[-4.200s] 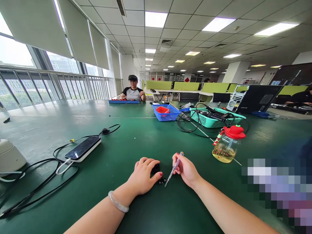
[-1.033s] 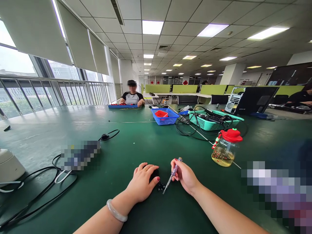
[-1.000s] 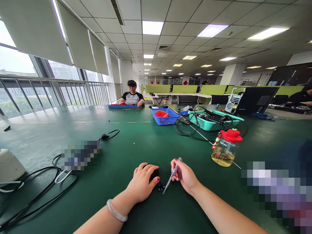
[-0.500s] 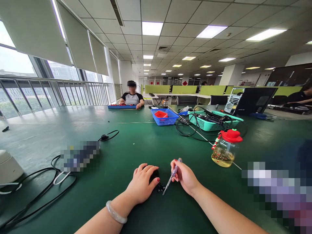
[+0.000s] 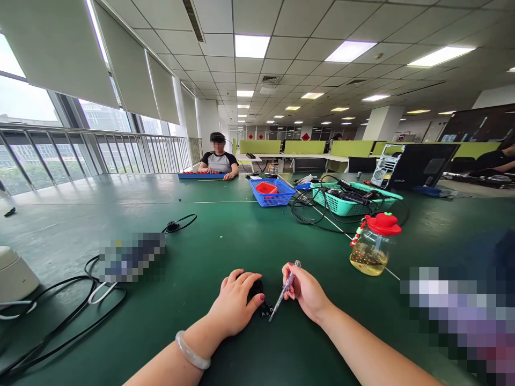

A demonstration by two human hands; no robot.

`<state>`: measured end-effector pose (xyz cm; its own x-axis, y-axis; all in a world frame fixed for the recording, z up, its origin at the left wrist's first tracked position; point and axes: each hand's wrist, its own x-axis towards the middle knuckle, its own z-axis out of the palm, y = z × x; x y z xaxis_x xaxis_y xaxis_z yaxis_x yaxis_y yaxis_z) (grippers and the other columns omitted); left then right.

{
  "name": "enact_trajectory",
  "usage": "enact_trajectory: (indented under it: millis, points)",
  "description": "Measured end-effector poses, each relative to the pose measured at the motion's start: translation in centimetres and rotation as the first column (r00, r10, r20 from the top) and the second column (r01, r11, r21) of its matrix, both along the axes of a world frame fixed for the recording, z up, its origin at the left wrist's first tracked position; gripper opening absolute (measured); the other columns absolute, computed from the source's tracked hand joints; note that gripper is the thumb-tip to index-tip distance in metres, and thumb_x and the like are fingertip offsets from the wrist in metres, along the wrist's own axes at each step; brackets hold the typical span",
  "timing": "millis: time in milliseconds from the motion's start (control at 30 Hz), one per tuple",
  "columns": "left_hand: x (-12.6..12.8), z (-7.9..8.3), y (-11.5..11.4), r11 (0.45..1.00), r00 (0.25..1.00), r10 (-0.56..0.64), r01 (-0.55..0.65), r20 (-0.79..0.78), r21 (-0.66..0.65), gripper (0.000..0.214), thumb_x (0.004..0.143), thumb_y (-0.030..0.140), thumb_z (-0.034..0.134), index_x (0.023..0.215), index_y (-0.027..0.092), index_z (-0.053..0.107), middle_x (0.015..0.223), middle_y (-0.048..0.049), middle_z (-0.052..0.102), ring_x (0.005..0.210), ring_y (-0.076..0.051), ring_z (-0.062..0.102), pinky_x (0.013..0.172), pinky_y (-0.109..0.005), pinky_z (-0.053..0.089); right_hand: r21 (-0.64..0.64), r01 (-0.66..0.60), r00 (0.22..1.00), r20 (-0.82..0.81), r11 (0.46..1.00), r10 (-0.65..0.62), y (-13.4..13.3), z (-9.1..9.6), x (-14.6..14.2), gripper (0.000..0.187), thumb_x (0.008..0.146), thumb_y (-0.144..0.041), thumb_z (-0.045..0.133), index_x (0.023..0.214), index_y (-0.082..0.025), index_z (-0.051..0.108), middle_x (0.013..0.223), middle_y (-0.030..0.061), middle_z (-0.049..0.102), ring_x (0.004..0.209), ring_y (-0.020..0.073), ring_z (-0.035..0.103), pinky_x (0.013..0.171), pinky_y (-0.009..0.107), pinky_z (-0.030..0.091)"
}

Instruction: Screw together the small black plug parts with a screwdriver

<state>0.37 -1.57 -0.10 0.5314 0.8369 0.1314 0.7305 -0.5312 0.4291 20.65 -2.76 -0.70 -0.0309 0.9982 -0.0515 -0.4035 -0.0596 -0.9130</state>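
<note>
My left hand (image 5: 237,305) lies over a rounded black object (image 5: 255,289), its fingers curved across the top and the thumb along the near side. Most of that object is hidden under the palm, so its kind cannot be made out. Small black prongs or parts (image 5: 266,310) stick out at its near right end, on the green table. In my right hand (image 5: 303,292) is a slim screwdriver (image 5: 280,297) with a clear handle, tilted so that its tip points down and left. The tip is close beside the black parts; whether it touches them is unclear.
A glass bottle (image 5: 369,254) with a red lid stands right of my hands. Beyond are a blue basket (image 5: 272,199) and a teal basket (image 5: 341,207) of cables. Black cables (image 5: 52,327) lie at left. A person (image 5: 218,159) sits across behind a blue tray (image 5: 201,176).
My hands, the black object and the screwdriver stay nearly where they were. Across the table, the person's hand over the blue tray has shifted slightly.
</note>
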Motion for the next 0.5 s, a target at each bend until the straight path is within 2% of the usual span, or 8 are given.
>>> enact_trajectory:
  millis: [500]
  points:
    - [0.15, 0.52, -0.24, 1.000, 0.999, 0.000, 0.000, -0.046, -0.012, 0.047, 0.092, 0.048, 0.040, 0.134, 0.029, 0.046, 0.139, -0.0017, 0.052, 0.135, -0.027, 0.032, 0.112, -0.050, 0.027, 0.010, 0.001, 1.000, 0.003, 1.000, -0.001, 0.13, -0.33, 0.09, 0.041, 0.073, -0.058, 0.065, 0.064, -0.020, 0.052, 0.044, -0.0067, 0.041, 0.040, 0.0081, 0.037, 0.049, 0.026, 0.041]
